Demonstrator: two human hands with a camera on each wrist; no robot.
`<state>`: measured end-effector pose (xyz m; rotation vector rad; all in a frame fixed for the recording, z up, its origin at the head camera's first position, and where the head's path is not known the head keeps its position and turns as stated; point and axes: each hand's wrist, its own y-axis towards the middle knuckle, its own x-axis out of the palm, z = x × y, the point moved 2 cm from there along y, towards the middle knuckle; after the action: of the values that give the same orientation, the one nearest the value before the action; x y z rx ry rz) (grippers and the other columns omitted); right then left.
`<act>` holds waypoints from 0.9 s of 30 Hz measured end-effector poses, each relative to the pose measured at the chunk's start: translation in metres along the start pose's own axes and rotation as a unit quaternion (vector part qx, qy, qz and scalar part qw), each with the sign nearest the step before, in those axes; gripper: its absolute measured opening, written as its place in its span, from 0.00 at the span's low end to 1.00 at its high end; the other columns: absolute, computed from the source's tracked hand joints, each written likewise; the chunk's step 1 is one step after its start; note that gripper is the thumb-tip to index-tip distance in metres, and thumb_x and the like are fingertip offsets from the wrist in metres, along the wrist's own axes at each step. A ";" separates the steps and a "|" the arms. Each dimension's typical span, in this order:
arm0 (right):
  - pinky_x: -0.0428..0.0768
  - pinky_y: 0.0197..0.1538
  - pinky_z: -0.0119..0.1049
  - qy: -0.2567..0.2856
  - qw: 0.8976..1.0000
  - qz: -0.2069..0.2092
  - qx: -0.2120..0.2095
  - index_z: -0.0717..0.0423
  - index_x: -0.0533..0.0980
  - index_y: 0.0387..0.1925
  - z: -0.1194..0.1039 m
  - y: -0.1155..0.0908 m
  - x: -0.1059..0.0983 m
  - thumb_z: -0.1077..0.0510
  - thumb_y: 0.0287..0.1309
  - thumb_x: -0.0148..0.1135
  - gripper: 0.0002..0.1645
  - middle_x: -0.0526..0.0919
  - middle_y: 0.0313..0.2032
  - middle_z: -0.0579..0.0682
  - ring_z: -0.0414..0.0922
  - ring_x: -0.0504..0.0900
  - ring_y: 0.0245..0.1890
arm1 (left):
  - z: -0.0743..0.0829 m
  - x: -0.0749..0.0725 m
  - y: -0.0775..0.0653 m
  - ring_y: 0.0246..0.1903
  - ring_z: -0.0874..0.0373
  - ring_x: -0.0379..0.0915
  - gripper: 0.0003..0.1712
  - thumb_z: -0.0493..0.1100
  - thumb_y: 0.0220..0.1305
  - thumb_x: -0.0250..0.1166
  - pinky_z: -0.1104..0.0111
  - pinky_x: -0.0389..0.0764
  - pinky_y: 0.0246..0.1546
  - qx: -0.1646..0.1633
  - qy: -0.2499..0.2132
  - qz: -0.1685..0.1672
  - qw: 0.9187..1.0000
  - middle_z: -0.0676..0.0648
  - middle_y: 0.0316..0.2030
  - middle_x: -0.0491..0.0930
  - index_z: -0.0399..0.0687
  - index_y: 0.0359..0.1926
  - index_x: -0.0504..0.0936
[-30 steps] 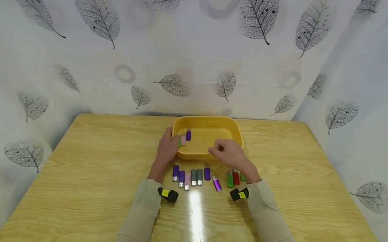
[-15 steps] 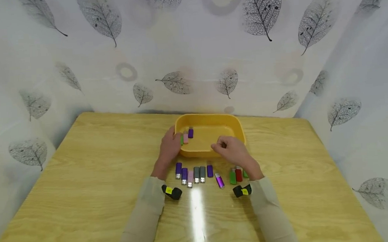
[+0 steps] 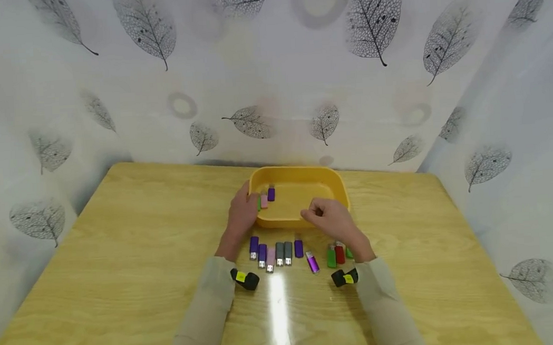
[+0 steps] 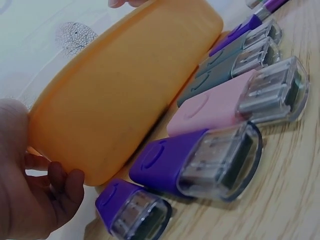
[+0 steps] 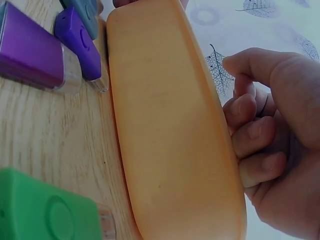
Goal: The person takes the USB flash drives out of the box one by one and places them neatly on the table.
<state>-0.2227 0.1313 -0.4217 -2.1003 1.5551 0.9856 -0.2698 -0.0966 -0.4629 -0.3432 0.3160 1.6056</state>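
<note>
A yellow plastic tray [image 3: 300, 175] stands towards the back of the table. My left hand [image 3: 242, 211] grips its left end, thumb over the rim and fingers outside. Inside, near that thumb, lie a purple USB flash drive [image 3: 271, 194], a pink one [image 3: 264, 201] and a green one [image 3: 259, 203], partly covered. My right hand [image 3: 331, 217] is at the front right rim with its fingers curled in. The right wrist view shows those fingers bent against the palm close by the tray's wall [image 5: 170, 120], with nothing visible in them.
Before the tray lie several flash drives: purple [image 4: 167, 160], pink [image 4: 215, 102] and grey [image 3: 288, 252], plus a slanted shiny purple one [image 3: 312, 263]. Green [image 3: 331, 256] and red [image 3: 340, 254] drives lie below my right wrist. Behind the table hangs a leaf-patterned curtain [image 3: 281, 88].
</note>
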 end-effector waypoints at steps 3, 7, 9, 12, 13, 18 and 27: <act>0.66 0.21 0.35 0.007 1.000 0.003 -0.003 0.48 0.69 0.20 -0.001 0.000 0.003 0.46 0.59 0.56 0.17 0.66 0.15 0.45 0.41 0.64 0.15 | 0.000 -0.003 0.000 0.42 0.50 0.70 0.27 0.46 0.66 0.45 0.52 0.73 0.50 -0.004 0.002 -0.004 1.000 0.40 0.57 0.71 0.53 0.66 0.61; 0.66 0.21 0.35 0.015 1.000 0.006 -0.011 0.48 0.69 0.19 -0.005 0.002 0.005 0.46 0.59 0.55 0.17 0.66 0.14 0.45 0.41 0.64 0.15 | 0.001 -0.008 0.002 0.47 0.50 0.68 0.29 0.46 0.66 0.45 0.51 0.69 0.54 -0.005 0.011 0.001 1.000 0.40 0.61 0.68 0.53 0.68 0.58; 0.65 0.21 0.35 0.020 1.000 0.008 -0.013 0.49 0.69 0.19 -0.006 0.004 0.005 0.46 0.59 0.55 0.17 0.66 0.15 0.45 0.41 0.64 0.16 | 0.003 -0.010 0.002 0.49 0.48 0.67 0.30 0.46 0.67 0.45 0.50 0.67 0.56 -0.002 0.015 0.005 1.000 0.38 0.62 0.65 0.52 0.69 0.54; 0.65 0.21 0.35 0.022 1.000 0.007 -0.007 0.49 0.68 0.19 -0.006 0.003 0.002 0.46 0.59 0.56 0.18 0.65 0.15 0.45 0.41 0.63 0.16 | 0.004 -0.009 0.001 0.48 0.48 0.68 0.31 0.47 0.67 0.44 0.49 0.69 0.54 -0.008 0.012 0.000 1.000 0.35 0.62 0.65 0.48 0.70 0.51; 0.65 0.21 0.35 0.021 1.000 0.004 -0.005 0.49 0.68 0.19 -0.006 0.002 0.001 0.45 0.59 0.56 0.18 0.65 0.15 0.45 0.40 0.63 0.15 | 0.004 -0.007 -0.001 0.46 0.47 0.69 0.31 0.47 0.67 0.44 0.50 0.71 0.53 -0.010 0.012 -0.004 1.000 0.35 0.60 0.67 0.47 0.69 0.52; 0.64 0.21 0.34 0.020 1.000 -0.008 -0.003 0.49 0.68 0.18 -0.005 -0.003 -0.004 0.48 0.58 0.57 0.18 0.63 0.14 0.44 0.39 0.61 0.14 | 0.008 -0.001 -0.009 0.38 0.49 0.70 0.24 0.47 0.66 0.45 0.52 0.74 0.47 -0.019 0.015 0.001 1.000 0.39 0.45 0.75 0.44 0.61 0.66; 0.63 0.21 0.34 0.009 1.000 -0.007 0.000 0.48 0.67 0.18 -0.005 -0.003 -0.004 0.48 0.59 0.57 0.18 0.63 0.14 0.44 0.40 0.61 0.14 | 0.005 0.002 -0.007 0.36 0.49 0.69 0.19 0.46 0.66 0.46 0.53 0.73 0.42 -0.006 0.019 0.018 1.000 0.41 0.39 0.74 0.46 0.54 0.72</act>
<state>-0.2188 0.1324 -0.4162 -2.1214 1.5473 0.9655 -0.2629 -0.0923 -0.4596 -0.3796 0.3443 1.6372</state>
